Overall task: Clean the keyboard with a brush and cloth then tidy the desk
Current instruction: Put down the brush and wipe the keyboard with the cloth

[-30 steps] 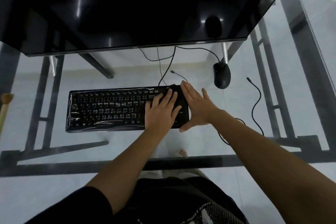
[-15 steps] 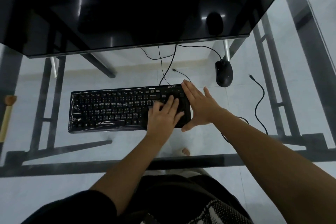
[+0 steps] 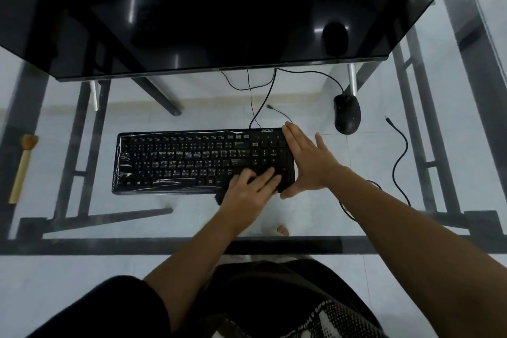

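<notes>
**Head view: cloth stage of keyboard cleaning.** The keyboard [image 3: 178, 162] is shown lying flat on the glass counter [image 3: 343, 162], in front of the monitor [image 3: 219, 8].

The left grip [image 3: 244, 192] is laid over the near right corner of the keyboard, with its fingers extended and spread across the keys beside the number pad. It is released, not clenched. A dark cloth [image 3: 220, 198] is pressed beneath the palm, and 1 edge of it is seen past the keyboard's near rim. Whether any fold is pinched cannot be told, as the fingers are blurred.

The right grip [image 3: 307, 164] is likewise released. Its straight fingers are set flat against the right end of the keyboard, with the thumb at the near corner, so the board is judged to be braced against sliding.

The brush [image 3: 23, 167] is seen well apart at the left edge of the counter, touched by neither grip. A clear film [image 3: 123, 156] is seen over the main key block, while the number pad is bare.

Brushing is judged to be finished, and wiping to be under way at the right end only. By this judgement, 2 things are left to be done: the other keys are to be wiped, and the cloth, brush, mouse [image 3: 347, 115] and loose cable [image 3: 397, 162] are to be put in order.
</notes>
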